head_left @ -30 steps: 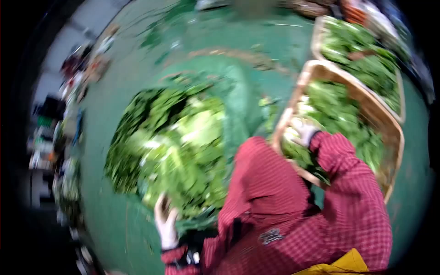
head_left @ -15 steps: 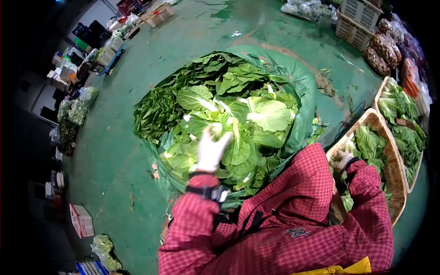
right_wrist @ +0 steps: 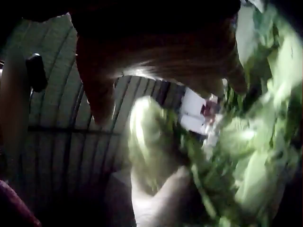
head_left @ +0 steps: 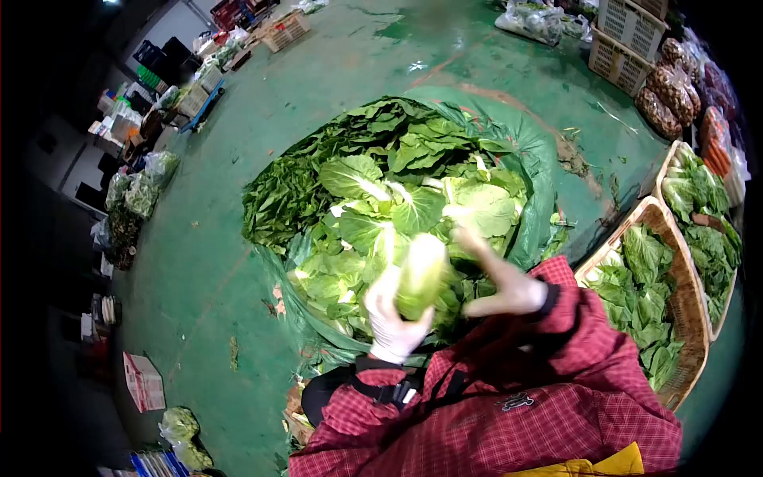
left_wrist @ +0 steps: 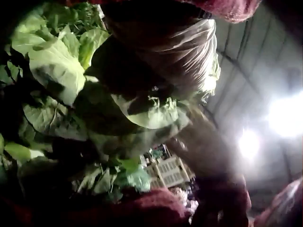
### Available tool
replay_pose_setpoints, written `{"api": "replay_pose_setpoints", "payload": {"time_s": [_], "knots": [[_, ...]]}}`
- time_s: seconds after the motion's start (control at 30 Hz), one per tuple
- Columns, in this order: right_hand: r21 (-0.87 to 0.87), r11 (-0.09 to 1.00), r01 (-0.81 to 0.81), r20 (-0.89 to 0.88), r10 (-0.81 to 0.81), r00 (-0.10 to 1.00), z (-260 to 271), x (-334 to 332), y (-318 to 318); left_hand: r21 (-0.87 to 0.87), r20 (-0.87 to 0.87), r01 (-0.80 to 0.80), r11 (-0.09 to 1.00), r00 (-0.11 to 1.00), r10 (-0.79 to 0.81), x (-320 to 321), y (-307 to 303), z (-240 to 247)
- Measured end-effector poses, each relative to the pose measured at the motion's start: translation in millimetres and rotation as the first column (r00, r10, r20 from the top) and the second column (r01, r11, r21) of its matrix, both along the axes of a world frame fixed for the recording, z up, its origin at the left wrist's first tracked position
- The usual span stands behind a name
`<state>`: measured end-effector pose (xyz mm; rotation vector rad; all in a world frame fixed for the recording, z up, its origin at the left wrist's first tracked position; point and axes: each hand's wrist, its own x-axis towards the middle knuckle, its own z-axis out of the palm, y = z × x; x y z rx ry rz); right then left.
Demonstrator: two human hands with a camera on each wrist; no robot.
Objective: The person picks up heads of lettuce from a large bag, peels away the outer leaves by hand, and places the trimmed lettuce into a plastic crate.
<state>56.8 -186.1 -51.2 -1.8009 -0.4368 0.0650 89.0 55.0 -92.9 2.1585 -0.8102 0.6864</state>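
Note:
A pale-based head of leafy greens [head_left: 421,274], blurred by motion, is upright over the heap, its white stem end on top. My left hand [head_left: 393,318], in a thin pale glove, grips it low down, fingers and thumb round its side; the right wrist view also shows this grip around the leafy head [right_wrist: 144,127]. Just to the right, my right hand [head_left: 509,290] is spread wide, thumb and fingers apart and nothing between them. Under both hands lies a big heap of loose green leaves [head_left: 358,179] in an opened green plastic sack [head_left: 544,163].
At my right stands a crate [head_left: 690,318] holding leafy heads, with a second crate [head_left: 719,322] of greens beyond it. Stacked plastic crates [head_left: 624,48] and bagged produce [head_left: 668,95] are farther back. A carton [head_left: 143,381] sits on the green floor at left.
My right hand has come out of the near crate to beside the left hand. The left hand, earlier reaching over the heap, now holds the head of greens near my body.

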Motion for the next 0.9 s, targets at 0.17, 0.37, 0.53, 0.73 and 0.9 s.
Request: {"api": "replay_pose_setpoints", "payload": {"time_s": [0.17,0.37,0.53,0.73,0.9], "knots": [[0.530,0.848,0.027,-0.173,0.077,0.982,-24,-5,9,0.116,-0.450,0.464,0.878,0.813,-0.370,0,12,42],[0.307,0.844,0.441,0.141,-0.498,0.855,7,-48,-8,0.320,-0.610,-0.252,0.913,0.683,0.402,132,3,-45],[-0.241,0.759,0.605,0.654,-0.334,0.679,15,-52,-27,0.483,-0.729,-0.217,0.849,0.438,0.526,146,-7,-100],[-0.148,0.574,0.805,0.848,-0.345,0.402,4,-56,-31,-0.126,-0.874,-0.298,0.946,0.484,0.036,94,56,-96],[0.052,0.770,0.636,0.553,-0.553,0.623,17,-91,-55,-0.097,-0.486,-0.128,0.987,0.872,0.065,46,84,-38]]}}
